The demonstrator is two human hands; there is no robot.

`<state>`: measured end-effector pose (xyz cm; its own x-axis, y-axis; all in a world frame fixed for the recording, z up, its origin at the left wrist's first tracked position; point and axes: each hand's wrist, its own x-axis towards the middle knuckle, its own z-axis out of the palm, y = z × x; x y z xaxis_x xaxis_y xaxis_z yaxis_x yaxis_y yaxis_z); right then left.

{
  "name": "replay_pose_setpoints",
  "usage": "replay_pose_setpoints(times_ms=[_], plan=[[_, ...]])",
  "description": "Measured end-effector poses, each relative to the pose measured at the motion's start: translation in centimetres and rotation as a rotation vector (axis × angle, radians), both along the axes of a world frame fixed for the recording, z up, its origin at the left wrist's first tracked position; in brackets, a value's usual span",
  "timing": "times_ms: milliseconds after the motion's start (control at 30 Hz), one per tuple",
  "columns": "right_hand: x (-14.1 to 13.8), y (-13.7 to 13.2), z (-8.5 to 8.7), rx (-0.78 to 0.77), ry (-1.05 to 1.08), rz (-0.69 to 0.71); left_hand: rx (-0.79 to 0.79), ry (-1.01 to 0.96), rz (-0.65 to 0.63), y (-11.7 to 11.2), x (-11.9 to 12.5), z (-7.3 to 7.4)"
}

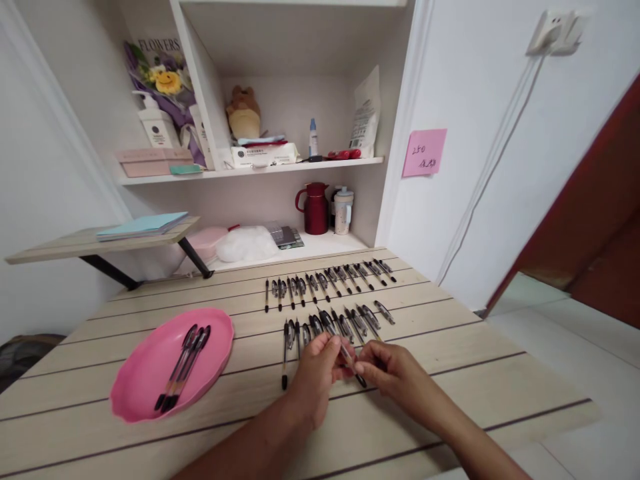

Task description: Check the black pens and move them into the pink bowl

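A pen [346, 353] with a black end slants between my two hands over the front row. My left hand [317, 370] is closed round its middle. The thumb and forefinger of my right hand [393, 370] close on it near its lower black end. Just beyond my hands is a row of pens and separate caps, including an uncapped pen [285, 357] and a loose cap [384, 312]. My hands hide part of this row. Farther back lies a second row of uncapped pens [267, 295] with caps beside them.
Left of my hands, a pink tray [133, 393] holds a few capped pens [183, 370]. A small raised shelf [55, 245] with light-blue paper [143, 225] stands at the table's left. White shelving behind holds a red jug [316, 210] and a cup [343, 212].
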<state>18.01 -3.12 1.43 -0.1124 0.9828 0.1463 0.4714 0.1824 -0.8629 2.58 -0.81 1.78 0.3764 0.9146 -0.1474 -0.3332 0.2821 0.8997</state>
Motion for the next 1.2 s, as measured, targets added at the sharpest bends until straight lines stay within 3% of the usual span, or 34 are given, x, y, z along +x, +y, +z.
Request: replay_pose_setpoints(times_ms=[67,133,200,367,600,733,900,967,1067,1200], plan=[[2.2,1.4,0.0,0.000,-0.043,-0.115,-0.067,-0.013,0.002,-0.1,-0.3,0.0],[4.7,3.2,-0.1,0.071,-0.237,-0.395,-0.141,-0.023,-0.002,-0.4,-0.5,0.0],[6.6,4.9,-0.4,0.045,-0.427,-0.538,-0.186,-0.029,-0.016,-0.7,-0.5,0.1],[6.8,6.9,-2.0,0.002,-0.683,-0.548,-0.137,-0.016,-0.063,-1.1,-0.3,-0.3],[7.3,6.2,-3.1,-0.022,-0.694,-0.521,-0.101,-0.007,-0.113,-1.2,-0.4,-0.5],[7.5,4.9,-2.0,-0.005,-0.443,-0.499,-0.087,0.020,-0.164,-1.3,-0.5,-0.5],[3.9,3.7,0.9,-0.054,0.487,-0.342,-0.065,0.041,-0.204,-1.5,-0.5,-0.5],[2.4,3.5,1.9,-0.058,0.721,-0.276,-0.050,0.049,-0.205,-1.6,-0.5,-0.4],[1.0,3.5,2.7,-0.048,0.848,-0.228,-0.032,0.077,-0.204,-1.6,-0.5,-0.3],[0.6,3.5,2.8,-0.035,0.795,-0.176,-0.017,0.105,-0.205,-1.6,-0.5,-0.2]])
